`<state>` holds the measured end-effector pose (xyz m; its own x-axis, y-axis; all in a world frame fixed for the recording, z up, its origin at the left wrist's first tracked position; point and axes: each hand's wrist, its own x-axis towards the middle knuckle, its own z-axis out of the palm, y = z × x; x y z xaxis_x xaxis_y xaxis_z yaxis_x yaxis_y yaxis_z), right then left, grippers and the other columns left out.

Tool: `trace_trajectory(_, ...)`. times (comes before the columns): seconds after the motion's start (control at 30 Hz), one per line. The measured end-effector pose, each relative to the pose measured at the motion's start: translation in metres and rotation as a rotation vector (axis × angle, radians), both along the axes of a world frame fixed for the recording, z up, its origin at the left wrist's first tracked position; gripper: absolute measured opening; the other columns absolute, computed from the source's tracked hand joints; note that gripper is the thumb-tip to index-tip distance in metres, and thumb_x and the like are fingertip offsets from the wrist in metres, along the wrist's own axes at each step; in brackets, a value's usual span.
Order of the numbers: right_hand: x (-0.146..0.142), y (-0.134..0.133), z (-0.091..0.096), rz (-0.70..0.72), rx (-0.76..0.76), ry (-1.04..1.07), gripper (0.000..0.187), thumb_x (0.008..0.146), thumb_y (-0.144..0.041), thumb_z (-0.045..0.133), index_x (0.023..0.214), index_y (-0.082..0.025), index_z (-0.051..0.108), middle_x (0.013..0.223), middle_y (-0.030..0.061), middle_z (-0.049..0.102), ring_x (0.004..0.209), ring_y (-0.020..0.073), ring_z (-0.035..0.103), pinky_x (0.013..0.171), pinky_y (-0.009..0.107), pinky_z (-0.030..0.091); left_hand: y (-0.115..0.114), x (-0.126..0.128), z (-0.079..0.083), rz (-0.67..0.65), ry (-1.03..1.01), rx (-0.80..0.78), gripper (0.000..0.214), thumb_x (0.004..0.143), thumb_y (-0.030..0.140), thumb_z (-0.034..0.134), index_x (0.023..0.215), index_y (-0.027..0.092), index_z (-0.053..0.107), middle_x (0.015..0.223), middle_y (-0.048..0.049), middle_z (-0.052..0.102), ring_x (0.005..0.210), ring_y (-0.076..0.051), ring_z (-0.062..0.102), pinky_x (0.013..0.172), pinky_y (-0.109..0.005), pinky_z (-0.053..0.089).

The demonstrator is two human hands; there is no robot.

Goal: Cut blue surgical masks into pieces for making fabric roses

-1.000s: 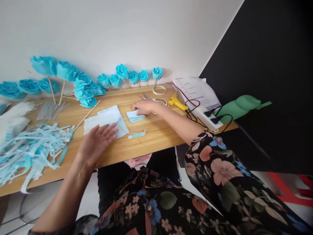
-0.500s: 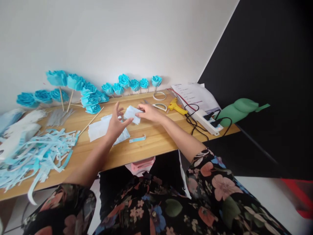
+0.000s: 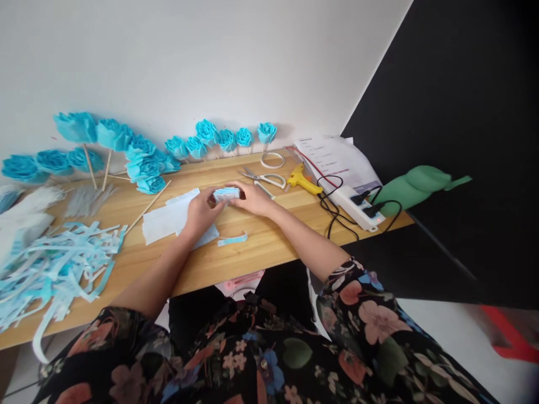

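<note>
My left hand (image 3: pixel 201 211) and my right hand (image 3: pixel 254 198) meet over the wooden table (image 3: pixel 269 235), both pinched on a small stack of pale blue paper pieces (image 3: pixel 226 194) held between them just above the tabletop. Under my left hand lie flat white and light blue sheets (image 3: pixel 164 217). A loose blue paper strip (image 3: pixel 232 240) rests on the wood in front of my hands.
Blue paper roses on sticks (image 3: pixel 143 160) line the wall. A heap of cut paper strips (image 3: pixel 54 264) fills the left. Scissors (image 3: pixel 263 178), tape rings (image 3: pixel 272 160), a yellow glue gun (image 3: pixel 304 180), a power strip (image 3: pixel 356 201) and papers (image 3: pixel 337 157) sit to the right.
My right hand lifted the blue paper stack off the table. My left hand left the flat sheets and closed on the stack's other end, so both hands now grip it.
</note>
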<state>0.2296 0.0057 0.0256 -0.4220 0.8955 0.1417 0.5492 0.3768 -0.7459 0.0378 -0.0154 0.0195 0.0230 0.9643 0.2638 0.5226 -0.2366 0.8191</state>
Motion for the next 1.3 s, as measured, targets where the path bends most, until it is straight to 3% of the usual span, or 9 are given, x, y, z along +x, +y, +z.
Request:
trace_trajectory(0.13, -0.004, 0.002, -0.006, -0.041, -0.027, 0.073, 0.048, 0.085, -0.017, 0.064, 0.134, -0.019, 0.063, 0.117, 0.0069, 0.074, 0.102, 0.0202, 0.069, 0.092, 0.031, 0.05, -0.001, 0.001, 0.004, 0.004, -0.068, -0.027, 0.024, 0.067, 0.024, 0.076, 0.09, 0.021, 0.072, 0.075, -0.0004, 0.066, 0.07, -0.02, 0.057, 0.072, -0.027, 0.041)
trace_trajectory(0.3, -0.007, -0.004, -0.004, -0.047, -0.078, 0.25, 0.053, 0.087, -0.021, 0.06, 0.14, -0.022, 0.054, 0.105, 0.0037, 0.076, 0.096, 0.0196, 0.071, 0.091, 0.032, 0.053, -0.005, 0.002, 0.008, 0.033, -0.107, -0.049, 0.009, 0.071, 0.024, 0.073, 0.066, 0.02, 0.066, 0.06, 0.0006, 0.06, 0.06, -0.018, 0.051, 0.063, -0.028, 0.037)
trace_trajectory(0.37, -0.007, -0.008, 0.001, -0.063, -0.076, 0.31, 0.054, 0.088, -0.025, 0.06, 0.141, -0.021, 0.05, 0.099, 0.0032, 0.075, 0.089, 0.0194, 0.071, 0.087, 0.032, 0.054, -0.009, 0.002, 0.01, 0.013, -0.158, -0.104, 0.007, 0.072, 0.026, 0.072, 0.074, 0.019, 0.071, 0.065, -0.0005, 0.067, 0.063, -0.019, 0.055, 0.064, -0.028, 0.04)
trace_trajectory(0.47, -0.004, -0.015, 0.009, -0.113, -0.056, 0.343, 0.052, 0.087, -0.028, 0.062, 0.137, -0.021, 0.05, 0.103, 0.0045, 0.074, 0.09, 0.0202, 0.071, 0.087, 0.033, 0.054, -0.015, 0.002, 0.014, -0.056, -0.283, -0.174, 0.023, 0.07, 0.034, 0.078, 0.086, 0.017, 0.075, 0.079, -0.0028, 0.074, 0.072, -0.021, 0.062, 0.069, -0.03, 0.047)
trace_trajectory(0.67, -0.002, -0.024, 0.014, -0.113, 0.035, 0.27, 0.042, 0.088, -0.029, 0.064, 0.129, -0.025, 0.054, 0.1, 0.0024, 0.074, 0.096, 0.0219, 0.071, 0.094, 0.037, 0.052, -0.017, 0.0, 0.017, -0.202, -0.608, -0.3, 0.046, 0.067, 0.054, 0.085, 0.092, 0.015, 0.077, 0.088, -0.0083, 0.076, 0.082, -0.025, 0.068, 0.074, -0.034, 0.056)
trace_trajectory(0.83, -0.001, -0.024, 0.013, -0.097, 0.199, 0.27, 0.035, 0.089, -0.027, 0.065, 0.123, -0.025, 0.058, 0.115, 0.006, 0.074, 0.108, 0.0225, 0.069, 0.097, 0.038, 0.052, -0.016, 0.001, 0.017, -0.169, -0.702, -0.407, 0.053, 0.058, 0.058, 0.09, 0.081, 0.012, 0.078, 0.082, -0.0113, 0.076, 0.075, -0.026, 0.069, 0.061, -0.033, 0.057)
trace_trajectory(0.97, -0.001, -0.023, 0.011, -0.059, 0.357, 0.292, 0.02, 0.089, -0.027, 0.067, 0.109, -0.024, 0.064, 0.121, 0.0077, 0.073, 0.114, 0.0234, 0.067, 0.094, 0.039, 0.053, -0.02, 0.001, 0.02, -0.172, -0.738, -0.404, 0.05, 0.063, 0.054, 0.089, 0.088, 0.012, 0.079, 0.089, -0.0107, 0.078, 0.081, -0.025, 0.071, 0.066, -0.033, 0.059)
trace_trajectory(1.2, -0.002, -0.021, 0.005, -0.156, 0.215, 0.344, 0.009, 0.088, -0.032, 0.069, 0.092, -0.024, 0.067, 0.1, 0.0029, 0.076, 0.086, 0.0185, 0.069, 0.084, 0.036, 0.056, -0.024, 0.002, 0.018, -0.199, -0.764, -0.398, 0.047, 0.069, 0.051, 0.087, 0.096, 0.014, 0.08, 0.098, -0.0108, 0.08, 0.09, -0.027, 0.073, 0.076, -0.038, 0.06)
trace_trajectory(1.3, -0.002, -0.021, 0.006, -0.143, 0.207, 0.359, 0.009, 0.089, -0.032, 0.067, 0.085, -0.023, 0.066, 0.092, 0.002, 0.075, 0.084, 0.0179, 0.068, 0.083, 0.035, 0.055, -0.023, 0.002, 0.017, -0.22, -0.791, -0.413, 0.045, 0.071, 0.049, 0.087, 0.099, 0.015, 0.08, 0.102, -0.0108, 0.08, 0.094, -0.028, 0.073, 0.081, -0.04, 0.061)
